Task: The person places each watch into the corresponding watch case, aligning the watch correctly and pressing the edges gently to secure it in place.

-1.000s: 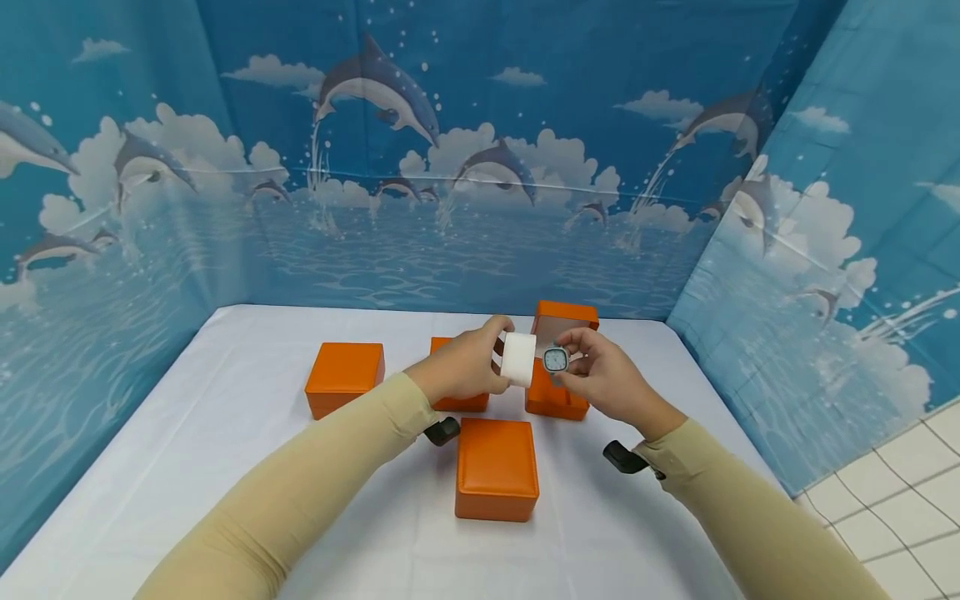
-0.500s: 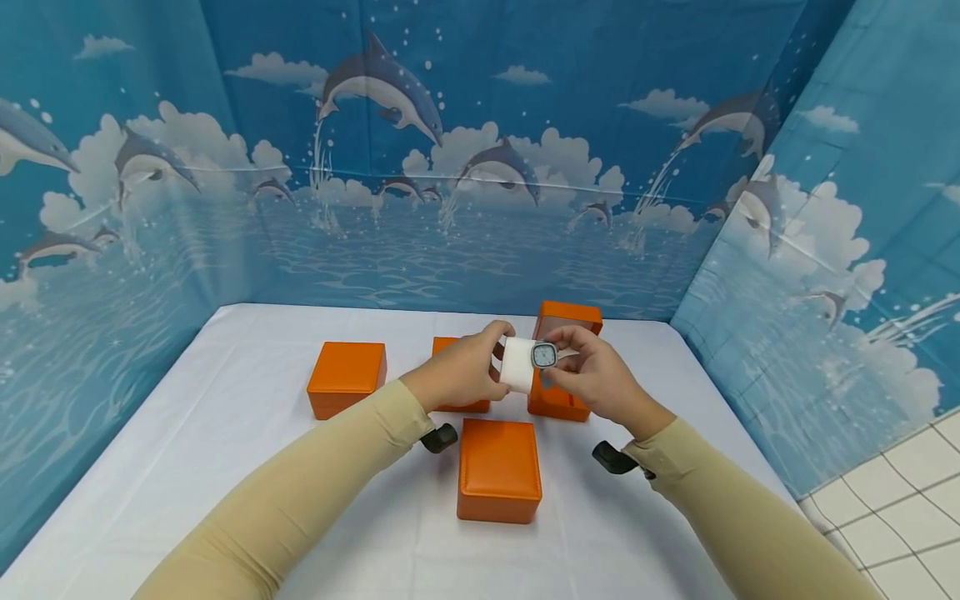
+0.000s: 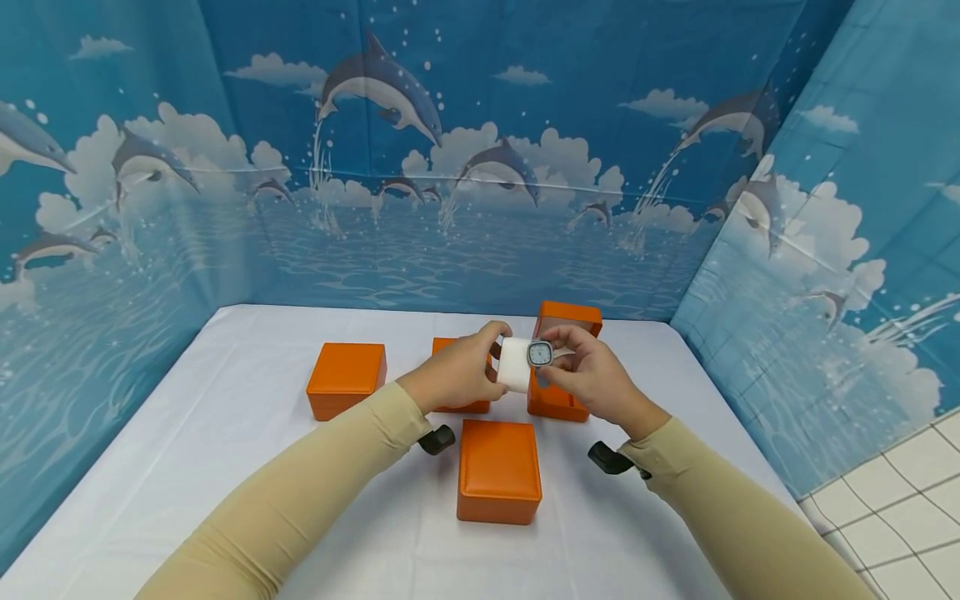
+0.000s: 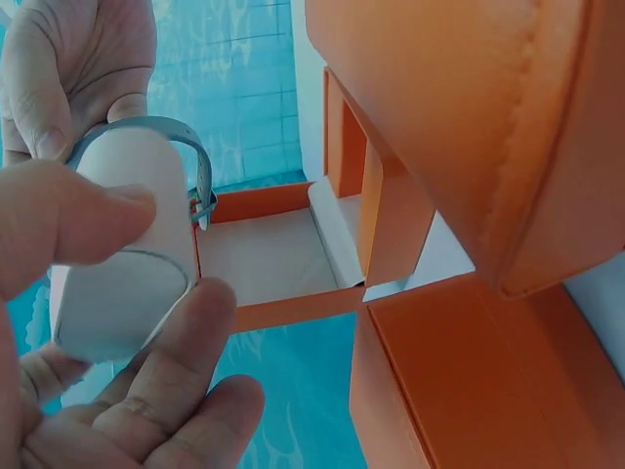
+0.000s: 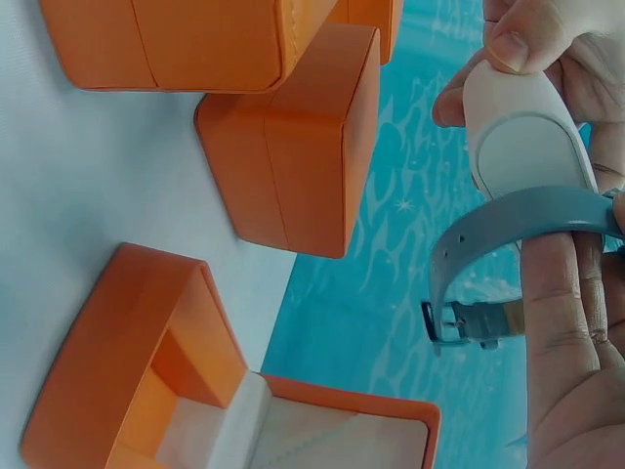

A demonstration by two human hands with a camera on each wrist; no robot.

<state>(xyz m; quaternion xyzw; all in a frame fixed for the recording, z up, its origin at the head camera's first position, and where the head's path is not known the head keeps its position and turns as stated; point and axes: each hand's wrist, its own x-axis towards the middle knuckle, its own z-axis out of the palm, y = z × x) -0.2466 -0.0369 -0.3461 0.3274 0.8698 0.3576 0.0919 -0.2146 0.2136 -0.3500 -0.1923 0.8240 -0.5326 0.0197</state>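
My left hand [image 3: 459,371] grips a white watch cushion [image 3: 513,367] between thumb and fingers, over the middle of the table. At the cushion's right end, my right hand [image 3: 596,377] pinches a wristwatch [image 3: 539,353] with a square, silver-rimmed face. Its blue-grey strap [image 4: 203,161] curves round the far end of the cushion in the left wrist view. In the right wrist view the strap [image 5: 518,213] bends in a loop across the cushion [image 5: 522,127], its buckle at the lower end. An open orange box [image 3: 557,402] stands behind the hands, pale-lined, its lid raised.
Three closed orange boxes stand on the white tablecloth [image 3: 360,533]: a left box [image 3: 345,375], a front box [image 3: 498,467], and a middle box [image 3: 461,408] partly hidden by my left hand. A dolphin-print curtain [image 3: 465,242] rises behind and at both sides.
My right hand has moved the watch left, from beside the cushion to overlapping its right end. The left hand has stayed nearly still with the cushion.
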